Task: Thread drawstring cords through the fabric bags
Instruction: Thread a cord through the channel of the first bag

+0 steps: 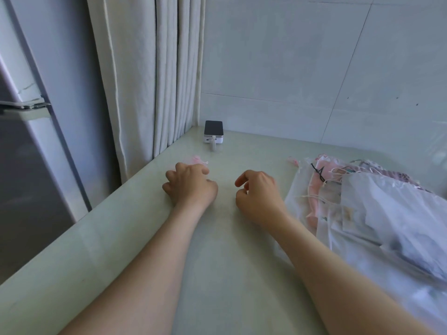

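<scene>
Both hands lie low over the middle of the frame, bare forearms reaching in from the bottom edge. On the left hand (191,187) the knuckles are up and the fingers curl down toward the table (217,257), their tips at the near edge of a small pink bag (196,160). Whether they pinch that bag or only touch it cannot be told. Just to its right, apart from it, the right hand (260,194) has its fingers loosely curled, thumb and forefinger parted, and nothing shows between them.

The pale green, glossy table fills the lower half of the picture and runs up to a corner in the centre. A tiled grey-white wall (314,56) covers the upper right. A pleated cream curtain (150,68) hangs down the upper middle to the table's far left edge. At the far left stands a grey appliance (26,153), its doors only partly in view.

A pile of fabric bags (377,213) spreads over the table at the right edge. It holds sheer white ones on top and in front, with pink and patterned ones showing behind and beneath. The right forearm lies against its near side. Thin white cords (314,197) trail across the pile's left part, and a black tie (318,174) sits near its upper left.

In the far corner of the table, well apart from the hands, rests a small white box (213,132) with a dark top.
</scene>
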A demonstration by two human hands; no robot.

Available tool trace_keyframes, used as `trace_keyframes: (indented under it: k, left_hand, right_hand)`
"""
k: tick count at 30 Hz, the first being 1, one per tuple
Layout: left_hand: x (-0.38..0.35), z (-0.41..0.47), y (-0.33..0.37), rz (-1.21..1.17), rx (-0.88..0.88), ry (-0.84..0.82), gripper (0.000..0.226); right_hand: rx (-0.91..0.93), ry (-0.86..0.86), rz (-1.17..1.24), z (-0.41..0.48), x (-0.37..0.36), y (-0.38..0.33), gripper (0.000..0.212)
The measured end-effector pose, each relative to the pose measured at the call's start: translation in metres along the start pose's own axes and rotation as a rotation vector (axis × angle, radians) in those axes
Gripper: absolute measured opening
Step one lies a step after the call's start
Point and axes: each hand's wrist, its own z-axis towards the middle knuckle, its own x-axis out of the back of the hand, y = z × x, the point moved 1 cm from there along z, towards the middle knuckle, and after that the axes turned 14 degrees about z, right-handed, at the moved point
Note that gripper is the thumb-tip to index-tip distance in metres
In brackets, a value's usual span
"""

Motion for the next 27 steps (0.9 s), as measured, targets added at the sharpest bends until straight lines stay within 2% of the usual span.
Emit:
trace_keyframes:
  k: [3, 5, 8, 13, 17, 20, 23, 25, 27]
  left_hand:
    - [0.001, -0.001, 0.001, 0.116, -0.008, -0.038, 0.034]
    - [-0.001, -0.003, 0.001, 0.124, -0.020, -0.026, 0.039]
    - [-0.003, -0.009, 0.007, 0.056, -0.109, 0.063, 0.050]
    - [-0.001, -0.025, 0.027, -0.020, -0.270, 0.198, 0.034]
    - [-0.004, -0.047, 0.048, -0.388, -0.368, -0.034, 0.025]
    - [-0.007, -0.066, 0.067, -0.471, -0.435, -0.118, 0.021]
    - [-0.007, -0.080, 0.080, -0.513, -0.490, -0.111, 0.021]
    - [-0.007, -0.087, 0.086, -0.527, -0.543, -0.114, 0.023]
    - [-0.008, -0.095, 0.093, -0.517, -0.606, -0.134, 0.025]
  right_hand:
    - [0.010, -0.013, -0.017, -0.001, -0.001, 0.000, 0.033]
    - [0.008, -0.004, -0.011, -0.002, 0.001, -0.002, 0.035]
    - [-0.007, 0.048, 0.028, -0.004, 0.008, -0.009, 0.035]
    - [0.028, 0.192, 0.103, -0.010, 0.042, -0.029, 0.031]
    - [0.056, 0.225, 0.057, -0.022, 0.075, -0.028, 0.032]
    - [0.129, 0.277, -0.102, -0.035, 0.101, -0.017, 0.035]
    - [0.136, 0.461, -0.602, -0.050, 0.121, 0.003, 0.028]
    - [-0.024, 0.542, -0.731, -0.058, 0.131, 0.015, 0.025]
    - [-0.258, 0.479, -0.688, -0.064, 0.137, 0.029, 0.033]
